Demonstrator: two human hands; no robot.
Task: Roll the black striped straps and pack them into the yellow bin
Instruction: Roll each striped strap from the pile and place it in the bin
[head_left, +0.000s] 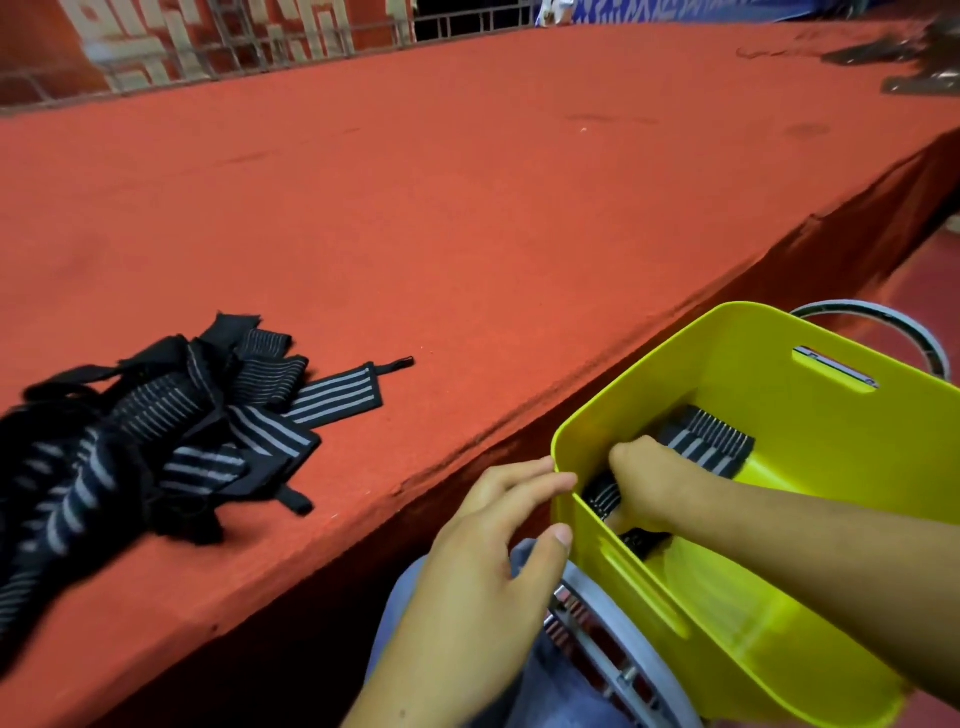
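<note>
Red felt covers the table (467, 208), with loose straps (156, 441) heaped near its front edge. Beside it sits the bin (831, 457), and the left hand (467, 571) braces its near wall, fingers straight and spread. Inside, the right hand (649, 483) curls its fingers round a roll (602, 499); a second roll (711, 441) lies just behind.

You face a long table (467, 182) with a red-orange cloth. Past its far edge stand a metal rail (260, 36) and a red wall (41, 47) with pale shapes. Beside its right edge the floor (924, 280) is dark red.
</note>
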